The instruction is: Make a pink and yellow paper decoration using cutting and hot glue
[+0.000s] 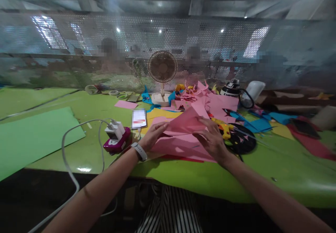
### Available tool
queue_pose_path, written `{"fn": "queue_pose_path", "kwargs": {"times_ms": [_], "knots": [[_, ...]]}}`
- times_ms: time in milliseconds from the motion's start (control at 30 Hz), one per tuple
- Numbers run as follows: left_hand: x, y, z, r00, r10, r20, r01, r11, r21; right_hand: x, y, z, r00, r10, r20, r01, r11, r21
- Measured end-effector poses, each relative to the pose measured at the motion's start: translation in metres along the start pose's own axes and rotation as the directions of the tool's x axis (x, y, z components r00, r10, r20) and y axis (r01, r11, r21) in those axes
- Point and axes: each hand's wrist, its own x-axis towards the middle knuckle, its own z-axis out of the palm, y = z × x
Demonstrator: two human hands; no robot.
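Note:
Between my two hands a sheet of pink paper [185, 122] is raised and bent into a fold, tilted above more pink sheets [181, 149]. The fingers of my left hand [153, 136], below a white wristband [139, 151], are closed at the sheet's left corner. At its right edge, my right hand [214, 140] has thumb and fingertips closed on the paper, other fingers curved. Under the pink sheets, a red strip of paper [183, 158] shows at the front. A yellow tool like a glue gun [222, 128] lies by a black round dish [241, 138], just right of my right hand.
A phone [139, 118] and a purple power strip [117, 142] with white plugs lie left, their cable running across the table edge. Behind are a fan [162, 68], heaped pink scraps [202, 96] and a flask [231, 87]. A green sheet [39, 135] covers the left side.

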Motion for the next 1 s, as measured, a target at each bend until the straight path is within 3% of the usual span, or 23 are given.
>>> {"fn": "queue_pose_path", "kwargs": {"times_ms": [100, 233, 333, 433, 500, 667, 767, 833, 867, 933, 1000], "knots": [[-0.003, 0.000, 0.002, 0.996, -0.009, 0.088, 0.012, 1.000, -0.026, 0.001, 0.001, 0.002, 0.995, 0.083, -0.049, -0.081, 0.996, 0.033], [0.001, -0.002, 0.002, 1.000, -0.025, 0.016, 0.025, 1.000, 0.014, 0.003, -0.005, 0.000, 0.980, 0.172, -0.095, -0.167, 0.984, 0.058], [0.004, -0.004, 0.001, 0.998, -0.036, -0.056, 0.037, 0.999, 0.003, 0.004, -0.015, -0.001, 0.985, 0.061, -0.163, -0.072, 0.995, -0.065], [0.005, -0.005, 0.003, 0.993, -0.069, -0.101, 0.071, 0.997, 0.018, 0.001, -0.024, 0.001, 0.987, -0.162, 0.018, 0.162, 0.960, -0.230], [0.004, -0.004, 0.005, 0.991, -0.088, -0.105, 0.093, 0.995, 0.046, -0.001, -0.025, 0.005, 0.972, -0.193, 0.137, 0.225, 0.932, -0.284], [0.001, 0.001, 0.007, 0.989, -0.085, -0.118, 0.107, 0.976, 0.191, -0.006, -0.014, 0.013, 0.966, -0.185, 0.183, 0.223, 0.950, -0.218], [0.000, 0.005, 0.005, 0.976, 0.076, -0.206, -0.003, 0.942, 0.334, -0.006, -0.005, 0.014, 0.969, -0.151, 0.194, 0.182, 0.971, -0.153], [-0.001, 0.006, 0.005, 0.949, 0.306, -0.082, -0.212, 0.805, 0.554, -0.006, 0.000, 0.015, 0.963, -0.145, 0.227, 0.170, 0.981, -0.094], [-0.001, 0.005, 0.006, 0.922, 0.379, 0.076, -0.333, 0.678, 0.656, -0.006, 0.001, 0.016, 0.956, -0.150, 0.251, 0.169, 0.984, -0.060], [-0.001, 0.001, 0.007, 0.841, 0.355, 0.409, -0.533, 0.417, 0.736, -0.007, 0.003, 0.018, 0.937, -0.166, 0.306, 0.171, 0.985, 0.012], [-0.001, -0.005, 0.008, 0.792, 0.249, 0.557, -0.610, 0.315, 0.727, -0.008, 0.003, 0.019, 0.916, -0.178, 0.358, 0.162, 0.984, 0.076]]}}
